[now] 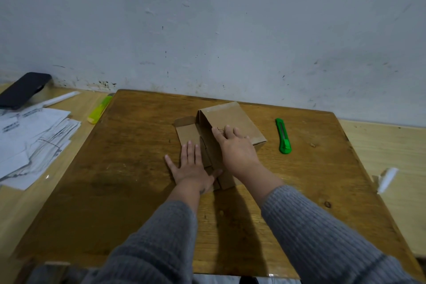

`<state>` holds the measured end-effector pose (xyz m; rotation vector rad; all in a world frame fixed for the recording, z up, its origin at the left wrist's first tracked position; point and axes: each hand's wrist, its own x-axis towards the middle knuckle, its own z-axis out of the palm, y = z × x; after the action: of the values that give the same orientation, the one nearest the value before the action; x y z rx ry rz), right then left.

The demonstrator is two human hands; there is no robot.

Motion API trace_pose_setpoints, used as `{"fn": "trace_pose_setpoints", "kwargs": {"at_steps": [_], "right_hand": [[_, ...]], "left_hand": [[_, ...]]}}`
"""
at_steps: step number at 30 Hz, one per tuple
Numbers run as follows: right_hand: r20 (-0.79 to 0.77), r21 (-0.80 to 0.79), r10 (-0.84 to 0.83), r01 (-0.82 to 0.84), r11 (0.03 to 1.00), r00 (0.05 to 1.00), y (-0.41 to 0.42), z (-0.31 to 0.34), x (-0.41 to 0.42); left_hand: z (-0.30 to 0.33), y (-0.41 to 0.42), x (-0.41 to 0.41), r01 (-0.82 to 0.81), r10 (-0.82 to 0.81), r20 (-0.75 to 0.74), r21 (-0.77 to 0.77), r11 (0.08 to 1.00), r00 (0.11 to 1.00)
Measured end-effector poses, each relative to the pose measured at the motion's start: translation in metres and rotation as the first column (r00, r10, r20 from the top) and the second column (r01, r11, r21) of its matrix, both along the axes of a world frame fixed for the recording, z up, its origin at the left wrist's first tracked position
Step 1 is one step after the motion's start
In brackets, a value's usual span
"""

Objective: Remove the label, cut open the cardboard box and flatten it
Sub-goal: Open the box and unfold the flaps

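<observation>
A brown cardboard box (pixel 232 120) lies partly collapsed in the middle of the dark wooden board (pixel 129 168). Its left flaps are spread flat on the board, while the right part still stands up as a folded ridge. My left hand (pixel 192 168) lies flat, fingers apart, on the spread flap at the box's near left. My right hand (pixel 237 147) presses palm-down on the raised top panel, fingers apart. A green utility knife (pixel 284 136) lies on the board to the right of the box, away from both hands. I see no label on the box.
A yellow-green utility knife (pixel 99 109) lies at the board's far left edge. Loose printed papers (pixel 32 143) and a black phone (pixel 23 90) sit on the lighter table at the left. A white scrap (pixel 388 178) lies at the right. A grey-white wall stands close behind.
</observation>
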<state>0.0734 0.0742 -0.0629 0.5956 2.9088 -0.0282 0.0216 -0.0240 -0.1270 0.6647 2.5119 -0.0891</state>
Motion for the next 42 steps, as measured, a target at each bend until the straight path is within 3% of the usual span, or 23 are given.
{"fn": "trace_pose_setpoints", "kwargs": {"at_steps": [9,15,19,23,26,28,31,34,37,42], "right_hand": [[-0.024,0.029,0.056,-0.056,0.998,0.998,0.008,-0.020,0.006],[-0.108,-0.061,0.106,-0.113,0.992,0.988,0.030,-0.017,0.020],[-0.216,-0.130,0.026,-0.055,0.990,0.976,0.035,-0.012,0.026],[-0.376,-0.138,-0.005,-0.051,0.989,0.927,0.029,-0.011,0.004],[-0.335,-0.128,0.055,-0.104,0.986,0.941,0.022,-0.013,-0.016],[-0.299,-0.099,0.080,-0.114,0.989,0.951,0.019,-0.015,-0.026],[-0.228,-0.078,0.084,-0.104,0.991,0.970,0.019,-0.023,-0.032],[-0.151,-0.029,0.132,-0.138,0.990,0.980,0.020,-0.032,-0.030],[-0.110,0.001,0.179,-0.180,0.984,0.978,0.020,-0.032,-0.023],[-0.183,-0.028,0.184,-0.192,0.981,0.966,0.025,-0.023,-0.015]], "left_hand": [[0.003,0.002,0.010,0.028,-0.027,-0.004,0.052,0.998,1.000],[0.022,0.000,-0.007,0.023,0.138,-0.332,0.438,0.899,0.933],[0.035,0.001,-0.034,0.115,0.172,-0.451,0.541,0.833,0.876],[0.034,0.004,-0.055,0.074,0.096,-0.247,0.600,0.797,0.964],[0.030,0.005,-0.061,0.047,0.054,-0.141,0.628,0.777,0.989],[0.028,0.003,-0.063,0.052,0.080,-0.167,0.665,0.745,0.983],[0.026,-0.001,-0.065,0.118,0.045,-0.240,0.624,0.773,0.970],[0.018,-0.005,-0.059,0.225,-0.066,-0.352,0.434,0.872,0.934],[0.013,-0.008,-0.058,0.203,-0.076,-0.367,0.320,0.925,0.927],[0.015,-0.010,-0.054,0.226,-0.128,-0.366,0.239,0.944,0.922]]}}
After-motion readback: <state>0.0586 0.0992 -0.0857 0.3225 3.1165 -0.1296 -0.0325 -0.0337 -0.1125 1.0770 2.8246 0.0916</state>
